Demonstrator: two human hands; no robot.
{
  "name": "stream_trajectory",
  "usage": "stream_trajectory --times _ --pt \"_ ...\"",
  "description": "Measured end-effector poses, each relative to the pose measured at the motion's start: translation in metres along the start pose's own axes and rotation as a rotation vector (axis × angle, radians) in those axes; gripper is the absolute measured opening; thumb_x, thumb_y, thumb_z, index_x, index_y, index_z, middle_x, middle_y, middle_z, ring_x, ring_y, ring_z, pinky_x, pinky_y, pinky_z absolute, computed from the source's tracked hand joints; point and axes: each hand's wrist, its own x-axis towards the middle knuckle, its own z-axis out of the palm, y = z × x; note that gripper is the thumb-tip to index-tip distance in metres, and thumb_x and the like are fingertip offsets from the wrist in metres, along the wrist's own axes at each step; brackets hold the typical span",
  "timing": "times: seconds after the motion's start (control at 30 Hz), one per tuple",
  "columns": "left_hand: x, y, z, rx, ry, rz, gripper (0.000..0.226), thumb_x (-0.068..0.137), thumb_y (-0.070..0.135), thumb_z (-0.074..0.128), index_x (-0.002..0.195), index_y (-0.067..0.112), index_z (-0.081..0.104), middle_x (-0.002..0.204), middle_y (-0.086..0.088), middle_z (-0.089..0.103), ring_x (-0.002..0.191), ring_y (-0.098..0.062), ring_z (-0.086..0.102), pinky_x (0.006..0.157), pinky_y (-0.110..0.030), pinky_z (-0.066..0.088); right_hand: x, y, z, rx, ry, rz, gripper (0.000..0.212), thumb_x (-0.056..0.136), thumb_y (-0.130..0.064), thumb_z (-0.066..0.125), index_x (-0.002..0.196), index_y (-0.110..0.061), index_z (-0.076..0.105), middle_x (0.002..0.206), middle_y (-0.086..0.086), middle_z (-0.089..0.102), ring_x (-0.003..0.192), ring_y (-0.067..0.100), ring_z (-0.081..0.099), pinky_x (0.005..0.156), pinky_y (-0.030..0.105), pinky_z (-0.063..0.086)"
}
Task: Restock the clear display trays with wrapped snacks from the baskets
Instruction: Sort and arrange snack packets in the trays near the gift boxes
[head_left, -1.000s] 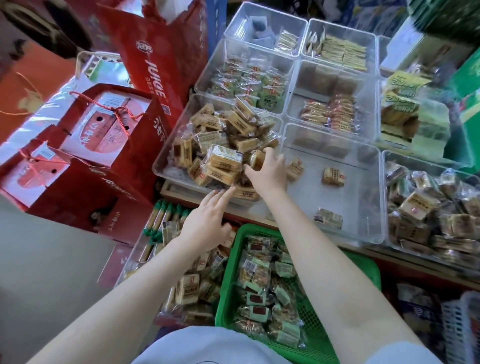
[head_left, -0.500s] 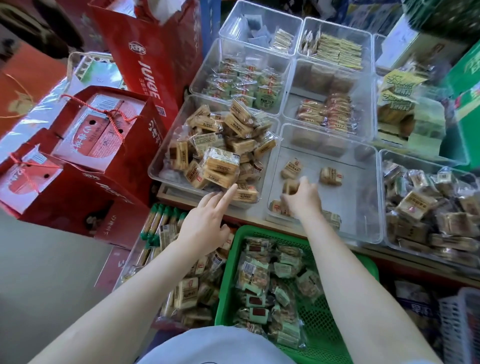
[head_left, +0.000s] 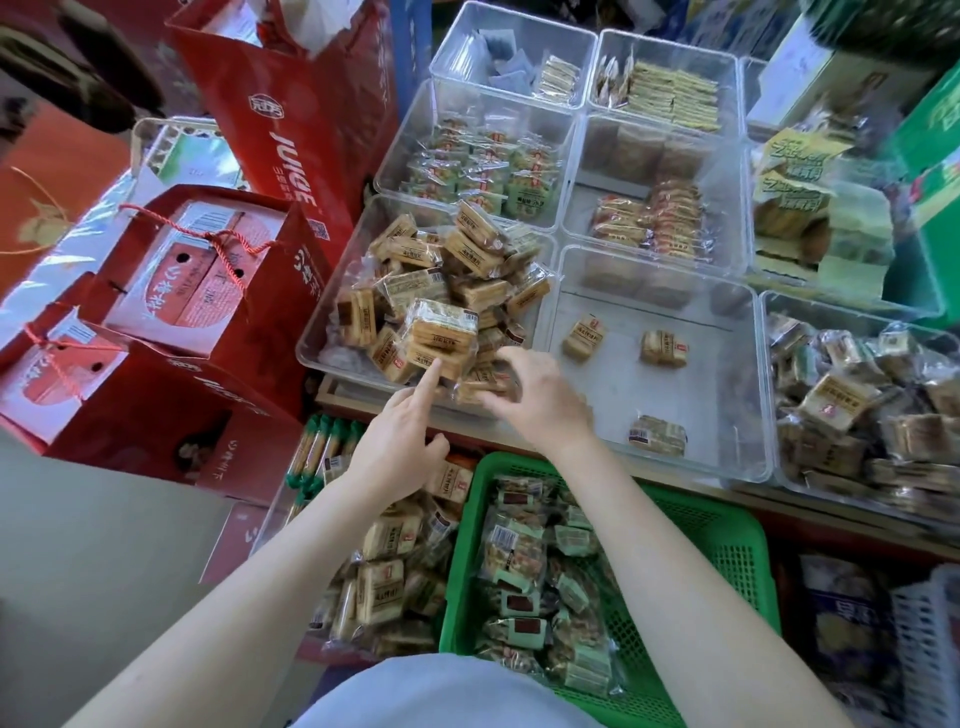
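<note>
The heaped tray (head_left: 332, 343) of tan wrapped snacks (head_left: 441, 332) lies straight ahead of both hands, just past the fingertips, its long side running away from the person. The sparse tray (head_left: 727, 322) sits to the right of the right hand (head_left: 540, 395), holding only three packets that lie well apart from one another. The right hand is the nearer to the front corner of the pile: it hovers over the low packets at the tray's near edge, fingers curved downward and spread, and motion blur hides whether they pinch a packet or only reach, so its grasp cannot be told. The left hand (head_left: 400, 441) is just beside it, index finger stretched out and touching the front of the pile, the other fingers loosely folded, holding nothing. Below the wrists, near the person's body, are the green basket (head_left: 727, 551) with green packets and, to its left, a clear bin (head_left: 270, 519) of more tan ones. Judging by this, any next carry goes rightward across the shared tray wall.
</note>
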Motion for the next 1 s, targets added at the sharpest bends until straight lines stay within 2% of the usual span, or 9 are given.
stream_trajectory --times 0.07,0.13,0.3,0.37,0.53,0.63,0.77,0.87,1.0 --pt "0.000 0.002 -0.001 -0.012 -0.003 -0.010 0.094 0.092 0.021 0.057 0.157 0.038 -0.008 0.148 -0.008 0.041 0.095 -0.018 0.062 0.080 -0.035 0.056 0.001 -0.002 0.011 -0.142 -0.098 -0.016 0.060 0.086 -0.042 0.074 0.138 -0.019 0.056 0.136 -0.001 0.060 0.126 0.019 0.050 0.107 0.036 0.034" --pt "0.001 0.002 0.000 -0.015 -0.001 -0.012 0.094 0.092 0.021 0.057 0.157 0.038 -0.008 0.148 -0.008 0.042 0.101 -0.019 0.061 0.083 -0.037 0.056 -0.001 -0.003 0.012 -0.134 -0.055 -0.023 0.053 0.087 -0.034 0.076 0.135 -0.017 0.061 0.133 0.002 0.064 0.126 0.024 0.054 0.108 0.038 0.033" --pt "0.003 0.001 0.002 0.010 0.021 -0.017 0.093 0.093 0.024 0.058 0.157 0.040 -0.007 0.148 -0.006 0.041 0.097 -0.019 0.062 0.073 -0.036 0.058 -0.012 0.005 -0.011 -0.108 0.248 -0.132 0.013 0.091 -0.006 0.066 0.098 -0.010 0.076 0.087 0.007 0.074 0.085 0.028 0.066 0.082 0.044 0.055" --pt "0.003 0.002 0.004 0.014 0.032 -0.021 0.092 0.093 0.025 0.058 0.157 0.039 -0.005 0.150 -0.005 0.039 0.098 -0.018 0.061 0.071 -0.035 0.058 -0.010 0.009 -0.017 -0.084 0.097 -0.064 0.016 0.095 -0.017 0.064 0.108 -0.013 0.072 0.101 0.004 0.073 0.098 0.024 0.063 0.085 0.042 0.053" --pt "0.002 -0.001 0.009 0.002 0.029 0.000 0.096 0.089 0.024 0.059 0.157 0.040 -0.007 0.151 -0.003 0.037 0.104 -0.016 0.057 0.069 -0.037 0.059 0.005 -0.003 0.009 -0.193 -0.209 0.016 0.065 0.092 -0.049 0.064 0.148 -0.021 0.045 0.147 0.001 0.051 0.134 0.022 0.046 0.114 0.042 0.031" --pt "-0.001 -0.004 0.011 -0.010 0.015 0.056 0.098 0.088 0.022 0.059 0.156 0.040 -0.009 0.155 0.002 0.034 0.129 -0.012 0.041 0.075 -0.035 0.058 0.013 -0.008 0.020 -0.251 -0.167 0.075 0.064 0.090 -0.052 0.064 0.146 -0.027 0.044 0.140 0.001 0.051 0.132 0.024 0.044 0.113 0.045 0.024" --pt "-0.004 -0.012 0.012 -0.028 -0.005 0.083 0.099 0.089 0.025 0.060 0.154 0.047 -0.013 0.159 0.003 0.029 0.125 -0.011 0.045 0.075 -0.034 0.057 0.015 -0.016 0.006 -0.296 -0.214 0.083 0.049 0.091 -0.037 0.065 0.137 -0.027 0.052 0.129 0.002 0.051 0.124 0.025 0.044 0.107 0.046 0.028" --pt "-0.007 -0.011 0.012 -0.022 0.002 0.128 0.096 0.091 0.030 0.058 0.155 0.046 -0.012 0.162 0.007 0.024 0.139 -0.009 0.034 0.094 -0.033 0.052 0.007 -0.018 -0.018 -0.268 -0.213 0.035 0.038 0.090 -0.026 0.061 0.128 -0.028 0.060 0.117 -0.001 0.055 0.114 0.022 0.047 0.101 0.042 0.032" --pt "-0.011 -0.016 0.020 0.124 0.090 0.132 0.078 0.099 0.051 0.044 0.159 0.035 -0.003 0.167 0.010 0.005 0.153 -0.010 -0.006 0.124 -0.039 0.011 -0.014 0.005 -0.052 0.050 -0.077 0.157 0.022 0.092 -0.027 0.064 0.115 -0.025 0.064 0.104 -0.004 0.057 0.090 0.016 0.054 0.075 0.029 0.041"
